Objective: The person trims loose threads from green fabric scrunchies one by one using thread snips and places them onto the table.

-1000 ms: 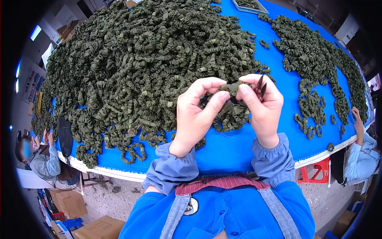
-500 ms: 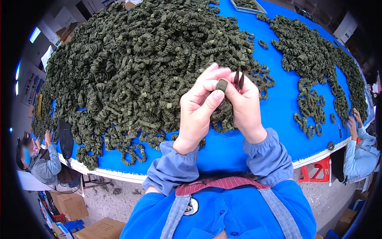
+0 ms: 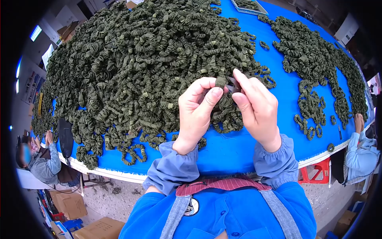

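My left hand (image 3: 197, 109) is closed, thumb and fingers pinching an olive-green scrunchie (image 3: 221, 82) above the front of the pile. To its right, my right hand (image 3: 258, 107) is curled round a small pair of thread snips (image 3: 232, 84), whose handle is mostly hidden by the fingers. The blades point left and lie close beside the pinched cloth; whether they touch it I cannot tell. Behind and below both hands spreads a large heap of gathered olive-green scrunchies (image 3: 147, 59).
A blue-covered table (image 3: 223, 153) carries a second scrunchie pile (image 3: 306, 51) on the right and a light tray (image 3: 260, 8) at the back. Co-workers sit at the left (image 3: 43, 163) and right (image 3: 362, 153) edges. Cardboard boxes (image 3: 69, 204) and a red stool (image 3: 316, 171) stand below.
My right hand has shifted right and slightly down, apart from the left. The snips' blades, upright before, now point toward the scrunchie. My left hand stays nearly in place.
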`<move>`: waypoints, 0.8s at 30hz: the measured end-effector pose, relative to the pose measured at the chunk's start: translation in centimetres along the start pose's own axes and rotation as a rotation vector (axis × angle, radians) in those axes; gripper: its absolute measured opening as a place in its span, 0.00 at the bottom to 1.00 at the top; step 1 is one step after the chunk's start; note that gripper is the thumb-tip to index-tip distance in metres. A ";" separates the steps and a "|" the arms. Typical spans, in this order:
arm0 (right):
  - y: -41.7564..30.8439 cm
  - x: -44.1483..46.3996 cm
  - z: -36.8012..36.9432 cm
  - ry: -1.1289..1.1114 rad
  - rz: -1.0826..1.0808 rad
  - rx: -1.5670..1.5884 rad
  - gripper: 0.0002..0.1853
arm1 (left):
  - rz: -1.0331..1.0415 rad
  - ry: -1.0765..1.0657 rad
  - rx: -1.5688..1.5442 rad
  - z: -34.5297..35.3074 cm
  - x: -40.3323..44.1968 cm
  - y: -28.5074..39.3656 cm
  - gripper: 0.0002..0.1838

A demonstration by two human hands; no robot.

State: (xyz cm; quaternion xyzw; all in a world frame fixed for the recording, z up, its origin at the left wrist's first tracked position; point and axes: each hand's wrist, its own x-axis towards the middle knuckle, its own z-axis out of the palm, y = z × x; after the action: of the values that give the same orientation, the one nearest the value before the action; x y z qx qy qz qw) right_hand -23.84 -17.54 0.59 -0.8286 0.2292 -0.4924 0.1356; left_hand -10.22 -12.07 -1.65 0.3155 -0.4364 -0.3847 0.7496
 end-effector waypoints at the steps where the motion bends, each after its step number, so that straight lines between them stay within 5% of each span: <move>1: -0.1 0.0 0.0 -0.001 -0.035 -0.031 0.13 | -0.004 -0.002 0.003 0.0 0.0 0.1 0.08; 15: 0.1 0.3 0.2 0.020 -0.204 -0.187 0.15 | 0.001 -0.034 0.190 -0.3 0.1 0.3 0.06; 24: -0.9 -2.1 0.5 0.097 0.238 0.294 0.15 | -0.135 0.030 -0.015 0.4 0.1 0.2 0.09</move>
State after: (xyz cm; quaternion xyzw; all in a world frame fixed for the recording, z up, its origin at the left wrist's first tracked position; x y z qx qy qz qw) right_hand -23.97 -15.68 -0.79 -0.7423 0.2578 -0.5403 0.3012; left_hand -10.46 -12.10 -1.27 0.3443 -0.3999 -0.4331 0.7307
